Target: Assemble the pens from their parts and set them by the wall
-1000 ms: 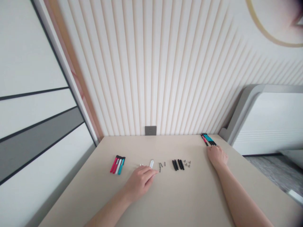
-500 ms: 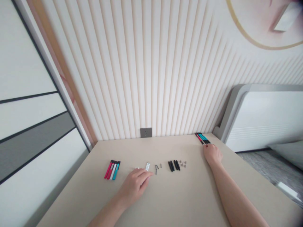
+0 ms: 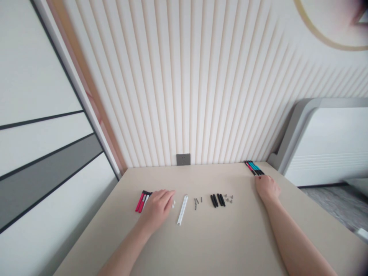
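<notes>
Fingers [image 3: 166, 195] of the left hand [image 3: 157, 205] are laid spread, nothing gripped, over red, white and black plastic pens [image 3: 140, 201] down-left of the grey wall socket [image 3: 183, 159]; one is best pinched singly. The grip of the right hand [image 3: 267, 188], at the teal pen bundle [image 3: 254, 168], cannot be told.

On the beige table [image 3: 218, 245] I see white tubes [image 3: 182, 209], small grey pieces [image 3: 197, 201] and black caps [image 3: 217, 200]; a grey socket [image 3: 183, 159] on the wall behind.

- A home, apparently a bedroom.
- An upholstered headboard [image 3: 322, 138] stands at the right.
- Slatted wall panelling [image 3: 201, 96] carries a socket [image 3: 183, 159].
- Wardrobe-like panels [image 3: 34, 134] flank a beige desk [image 3: 215, 241] holding pen parts [image 3: 217, 200].
</notes>
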`<state>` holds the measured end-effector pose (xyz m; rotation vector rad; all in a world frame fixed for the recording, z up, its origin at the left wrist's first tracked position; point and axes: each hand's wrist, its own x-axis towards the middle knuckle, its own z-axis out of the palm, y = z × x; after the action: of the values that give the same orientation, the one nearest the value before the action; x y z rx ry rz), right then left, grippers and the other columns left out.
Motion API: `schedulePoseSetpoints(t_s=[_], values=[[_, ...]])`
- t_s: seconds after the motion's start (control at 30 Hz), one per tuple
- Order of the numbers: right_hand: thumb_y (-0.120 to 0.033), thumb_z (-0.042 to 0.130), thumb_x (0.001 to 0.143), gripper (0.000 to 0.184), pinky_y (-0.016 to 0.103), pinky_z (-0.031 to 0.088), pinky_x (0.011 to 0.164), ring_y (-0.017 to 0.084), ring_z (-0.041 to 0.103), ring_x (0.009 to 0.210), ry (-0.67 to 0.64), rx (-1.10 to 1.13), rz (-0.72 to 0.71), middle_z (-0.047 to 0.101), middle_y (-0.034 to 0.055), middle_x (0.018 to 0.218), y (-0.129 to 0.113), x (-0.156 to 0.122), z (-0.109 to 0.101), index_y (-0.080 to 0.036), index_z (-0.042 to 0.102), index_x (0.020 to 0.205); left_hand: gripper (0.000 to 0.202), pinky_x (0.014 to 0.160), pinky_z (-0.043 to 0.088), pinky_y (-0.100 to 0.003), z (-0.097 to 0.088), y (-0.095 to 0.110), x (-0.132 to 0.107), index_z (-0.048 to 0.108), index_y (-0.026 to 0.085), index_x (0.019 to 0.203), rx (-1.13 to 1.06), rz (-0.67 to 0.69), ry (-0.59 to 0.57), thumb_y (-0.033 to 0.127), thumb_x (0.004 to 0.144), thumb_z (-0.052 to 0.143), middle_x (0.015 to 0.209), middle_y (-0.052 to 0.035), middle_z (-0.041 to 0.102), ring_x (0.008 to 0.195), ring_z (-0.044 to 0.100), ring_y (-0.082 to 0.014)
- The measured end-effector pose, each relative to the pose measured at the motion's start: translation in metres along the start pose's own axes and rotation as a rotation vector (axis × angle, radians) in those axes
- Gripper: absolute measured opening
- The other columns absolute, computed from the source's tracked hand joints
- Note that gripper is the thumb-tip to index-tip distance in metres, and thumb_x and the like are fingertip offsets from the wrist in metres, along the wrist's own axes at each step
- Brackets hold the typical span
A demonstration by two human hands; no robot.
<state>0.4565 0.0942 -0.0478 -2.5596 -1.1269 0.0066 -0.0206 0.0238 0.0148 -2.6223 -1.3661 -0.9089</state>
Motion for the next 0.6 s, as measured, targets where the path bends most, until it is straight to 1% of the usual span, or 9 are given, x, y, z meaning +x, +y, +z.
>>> schedulePoseSetpoints(t_s=[0.13,0.27,0.37,0.43,0.5,0.6], values=[[-0.041,0.041,0.09,0.045,0.045,0.05,0.078,0.037,0.064,0.098,-0.005,0.004,-0.006,0.067,0.0216,0.107,0.003,-0.001,0.001,-0.011,0.072,0.103,0.026,0.08,0.049,-0.032,-0.014,-0.027,0.001,0.066,0.021,0.106,0.099,-0.225,0.013,0.024,0.093,0.044,0.097,-0.0058,0.073,0.083,0.066,-0.0202],[-0.042,0.042,0.09,0.045,0.046,0.05,0.076,0.038,0.064,0.098,-0.011,0.011,-0.011,0.067,0.0226,0.108,0.005,-0.003,0.001,-0.012,0.072,0.104,0.026,0.077,0.047,-0.028,-0.031,-0.046,0.001,0.065,0.021,0.105,0.168,-0.434,-0.031,0.026,0.092,0.043,0.101,-0.0051,0.072,0.085,0.067,-0.0198],[-0.043,0.041,0.091,0.045,0.045,0.049,0.075,0.037,0.064,0.097,-0.008,0.019,-0.024,0.067,0.0225,0.107,0.005,-0.006,-0.002,-0.014,0.073,0.105,0.025,0.072,0.045,-0.027,-0.04,-0.055,-0.001,0.065,0.021,0.103,0.214,-0.566,-0.104,0.029,0.091,0.045,0.096,-0.0049,0.073,0.084,0.067,-0.0204],[-0.044,0.039,0.092,0.045,0.043,0.049,0.074,0.035,0.064,0.096,-0.003,0.026,-0.036,0.067,0.0207,0.108,0.004,-0.01,-0.005,-0.017,0.073,0.105,0.023,0.068,0.044,-0.026,-0.042,-0.061,-0.004,0.066,0.022,0.098,0.238,-0.617,-0.162,0.031,0.091,0.045,0.091,-0.0049,0.073,0.083,0.067,-0.0208],[-0.044,0.039,0.092,0.044,0.04,0.048,0.073,0.033,0.064,0.095,0.011,0.031,-0.075,0.067,0.017,0.111,0.0,-0.015,-0.009,-0.02,0.073,0.103,0.022,0.066,0.042,-0.025,-0.041,-0.064,-0.006,0.066,0.022,0.094,0.248,-0.636,-0.22,0.032,0.091,0.047,0.089,-0.0057,0.073,0.083,0.066,-0.0212],[-0.043,0.04,0.093,0.038,0.033,0.046,0.07,0.027,0.064,0.091,0.092,0.05,-0.218,0.067,0.0103,0.113,-0.009,-0.029,-0.015,-0.023,0.073,0.098,0.021,0.063,0.041,-0.025,-0.034,-0.065,-0.009,0.067,0.022,0.089,0.225,-0.611,-0.276,0.032,0.09,0.049,0.085,-0.0058,0.073,0.079,0.066,-0.0203]])
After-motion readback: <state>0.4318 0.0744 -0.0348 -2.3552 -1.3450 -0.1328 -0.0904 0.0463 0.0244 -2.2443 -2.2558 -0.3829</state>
